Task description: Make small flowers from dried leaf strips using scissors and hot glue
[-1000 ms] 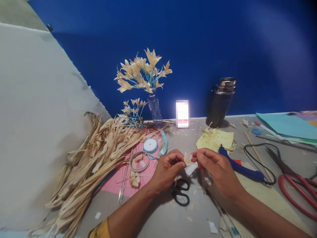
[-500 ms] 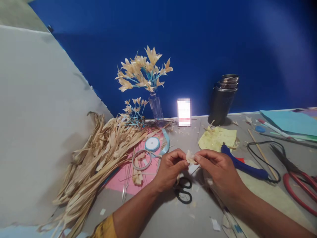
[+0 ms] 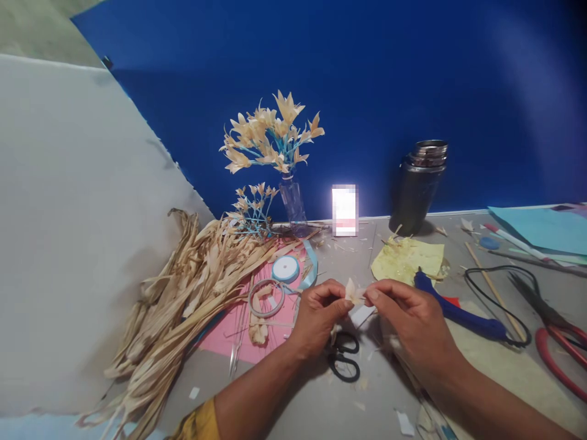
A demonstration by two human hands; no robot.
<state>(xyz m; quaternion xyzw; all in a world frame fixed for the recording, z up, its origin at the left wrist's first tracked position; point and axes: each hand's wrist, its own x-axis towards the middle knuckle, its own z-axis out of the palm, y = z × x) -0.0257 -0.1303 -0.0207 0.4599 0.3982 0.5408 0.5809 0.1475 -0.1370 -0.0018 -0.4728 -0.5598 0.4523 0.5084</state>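
Between my two hands is a small pale corn husk flower (image 3: 351, 291), held above the grey table. The fingertips of my left hand (image 3: 323, 311) pinch it from the left. From the other side, my right hand (image 3: 408, 315) has thumb and forefinger closed at its right end. Small black-handled scissors (image 3: 345, 366) lie under and between the hands, their blades partly hidden. Just right of my right hand is a blue glue gun (image 3: 458, 315) with its black cord. A white paper scrap (image 3: 362, 315) shows below the flower.
Dried corn husks (image 3: 183, 305) are heaped at left, beside pink paper (image 3: 220, 336) bearing a ribbon spool (image 3: 285, 269) and a tape ring (image 3: 266, 298). Husk flowers (image 3: 270, 131) stand in a clear bottle (image 3: 293, 205). A dark flask (image 3: 418, 189), yellow paper (image 3: 406, 260) and red-handled scissors (image 3: 557, 342) are at right.
The whole view has shifted slightly. The husk flower has turned a little, so a pointed petal now stands upright, and my right fingertips sit slightly farther from my left.
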